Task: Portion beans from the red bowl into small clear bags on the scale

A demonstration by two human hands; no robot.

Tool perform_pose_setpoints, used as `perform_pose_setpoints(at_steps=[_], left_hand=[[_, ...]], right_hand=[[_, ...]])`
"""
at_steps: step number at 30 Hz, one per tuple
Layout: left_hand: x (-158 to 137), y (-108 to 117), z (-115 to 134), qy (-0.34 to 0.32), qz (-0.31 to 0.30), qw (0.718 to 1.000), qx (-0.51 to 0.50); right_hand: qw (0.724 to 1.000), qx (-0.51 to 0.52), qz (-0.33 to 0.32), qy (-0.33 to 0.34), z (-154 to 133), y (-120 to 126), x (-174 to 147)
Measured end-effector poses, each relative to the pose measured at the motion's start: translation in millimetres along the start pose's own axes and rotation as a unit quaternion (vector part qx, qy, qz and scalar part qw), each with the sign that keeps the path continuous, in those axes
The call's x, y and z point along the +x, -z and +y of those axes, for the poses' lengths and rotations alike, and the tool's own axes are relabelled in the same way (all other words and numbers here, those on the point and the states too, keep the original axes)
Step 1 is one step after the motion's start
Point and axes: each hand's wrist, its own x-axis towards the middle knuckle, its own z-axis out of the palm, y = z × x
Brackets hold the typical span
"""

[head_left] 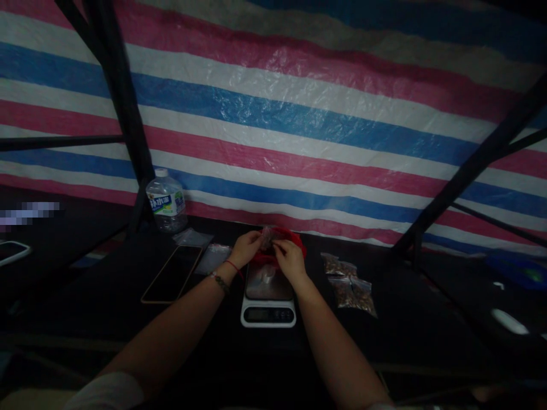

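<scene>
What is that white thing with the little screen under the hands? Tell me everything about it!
It is a small kitchen scale, white, probably plastic, with a shiny grey top plate and a dark little screen and buttons along its front edge. It sits flat on the dark table, facing the person. Something pale lies on the plate; it is too dim to tell what. The hands hover above its far end, and nothing else seems to touch it.

A dark desk (pixel 106 319) carries a scale (pixel 268 302), phone (pixel 172 274), bottle (pixel 166 201) and filled bags (pixel 351 286).
</scene>
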Motion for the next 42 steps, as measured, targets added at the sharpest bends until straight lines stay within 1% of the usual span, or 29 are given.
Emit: perform_pose_setpoints(at_steps=[2, 5, 8, 10, 14, 17, 20, 23, 26, 28, 30, 31, 34, 36, 37, 38, 40, 42], left_hand=[[-1, -2, 1, -0.013, -0.023, 1.0, -0.012], [-3, -4, 3, -0.014, -0.061, 0.997, -0.049], [-5, -5, 5, -0.021, -0.101, 0.99, -0.093], [-6, -5, 5, -0.033, -0.115, 0.986, -0.115], [-7, -6, 1, -0.046, -0.092, 0.989, -0.11], [-7, -8, -2, -0.047, -0.094, 0.989, -0.102], [-7, -9, -4, -0.07, -0.073, 0.992, -0.081], [-7, -9, -5, -0.081, -0.071, 0.993, -0.055], [-8, -7, -3, -0.078, -0.091, 0.992, -0.043], [-9, -5, 0, -0.092, -0.1, 0.99, -0.03], [-10, -4, 4, -0.119, -0.104, 0.987, 0.0], [-10, -4, 5, -0.133, -0.104, 0.985, 0.017], [-13, -5, 10, -0.154, -0.094, 0.981, 0.064], [-14, -5, 12, -0.149, -0.085, 0.981, 0.092], [-14, -5, 13, -0.142, -0.08, 0.981, 0.106], [-15, -5, 14, -0.136, -0.072, 0.981, 0.12], [-15, -4, 16, -0.128, -0.047, 0.98, 0.147], [-13, -2, 18, -0.144, -0.011, 0.976, 0.165]], right_hand=[[1.0, 0.011, -0.011, -0.007, -2, -3, -1], [1.0, 0.022, -0.015, -0.014, -4, -3, -1], [0.998, 0.033, -0.053, 0.004, -4, -1, -1], [0.996, 0.035, -0.075, 0.019, -4, -1, -1], [0.996, 0.045, -0.07, 0.016, -1, -3, -1], [0.996, 0.057, -0.062, 0.015, -1, -4, 0], [0.996, 0.054, -0.069, 0.014, 0, -5, 0], [0.995, 0.073, -0.07, -0.008, 4, -6, 1], [0.989, 0.125, -0.071, -0.043, 9, -8, 2], [0.985, 0.141, -0.071, -0.067, 10, -8, 2], [0.988, 0.12, -0.069, -0.075, 9, -6, 2], [0.991, 0.093, -0.069, -0.071, 8, -5, 2], [0.997, -0.034, -0.062, -0.035, 2, -2, 1], [0.993, -0.114, -0.031, -0.021, 0, 0, 1], [0.99, -0.14, -0.007, -0.026, -1, 1, 2], [0.987, -0.155, 0.018, -0.035, -1, 2, 2], [0.985, -0.152, 0.054, -0.056, 0, 3, 2], [0.99, -0.11, 0.059, -0.06, 2, 3, 2]])
